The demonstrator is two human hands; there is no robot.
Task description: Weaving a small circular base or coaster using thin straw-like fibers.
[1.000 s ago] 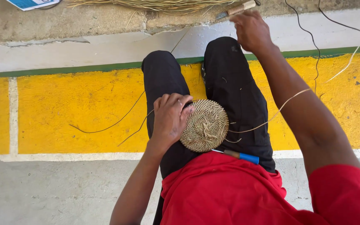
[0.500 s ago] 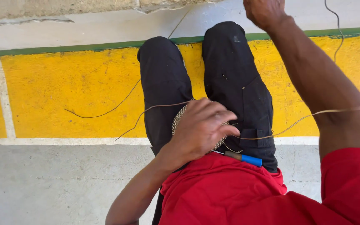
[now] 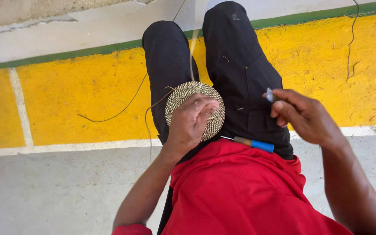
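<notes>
A round woven straw disc (image 3: 183, 96) rests on my lap, over black trousers (image 3: 236, 65). My left hand (image 3: 190, 122) grips the disc from its near side, fingers curled over its face. My right hand (image 3: 303, 115) hovers to the right above my right thigh, fingers pinched on a small grey tool tip (image 3: 270, 95). Thin straw strands (image 3: 151, 106) trail from the disc to the left. A tool with a brown and blue handle (image 3: 254, 143) lies on my lap against my red shirt (image 3: 240, 191).
A yellow painted band (image 3: 79, 95) with a green edge line (image 3: 57, 55) runs across the ground beneath my legs. Grey concrete (image 3: 44, 191) lies nearer to me. A loose strand (image 3: 350, 48) curls at the upper right.
My right hand has come down from far up ahead to beside my right thigh. My left hand has shifted on the disc, showing more of its top.
</notes>
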